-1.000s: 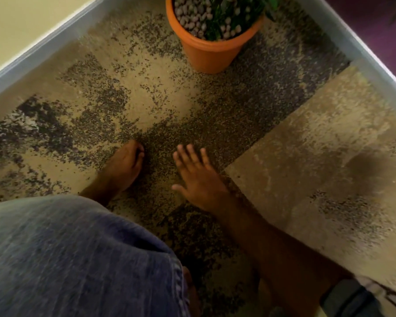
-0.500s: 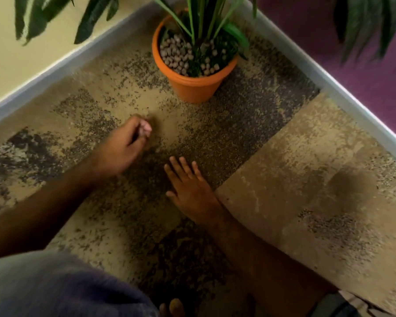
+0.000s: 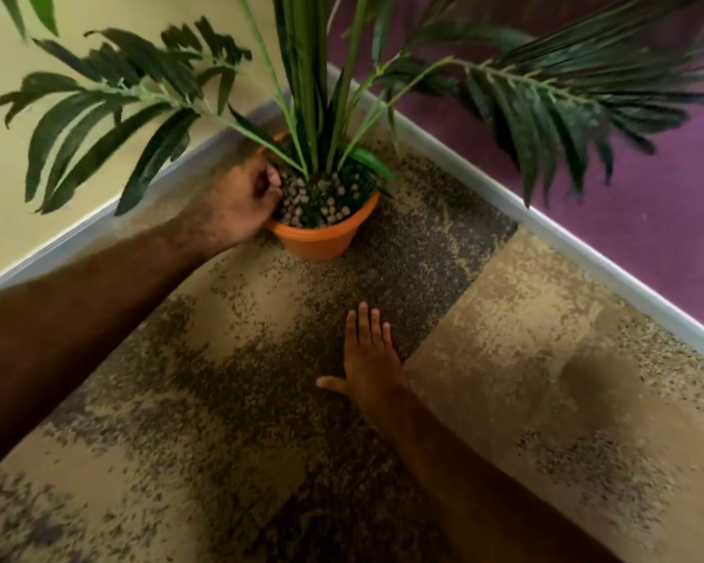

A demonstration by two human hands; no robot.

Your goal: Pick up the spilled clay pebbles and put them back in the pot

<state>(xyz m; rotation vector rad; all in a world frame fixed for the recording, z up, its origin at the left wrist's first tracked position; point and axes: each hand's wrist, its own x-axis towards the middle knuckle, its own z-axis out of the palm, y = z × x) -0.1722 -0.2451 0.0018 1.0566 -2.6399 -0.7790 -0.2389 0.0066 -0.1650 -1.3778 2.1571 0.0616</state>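
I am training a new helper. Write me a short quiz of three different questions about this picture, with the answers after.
1. True or false: the right hand lies flat on the carpet.
2. Which hand is at the pot? A) left B) right C) both
3. Fill in: the pot stands in the ___ of the room.

Key
1. True.
2. A: the left hand is at the rim, fingers curled over the pebbles; whether it holds any is hidden.
3. Corner.
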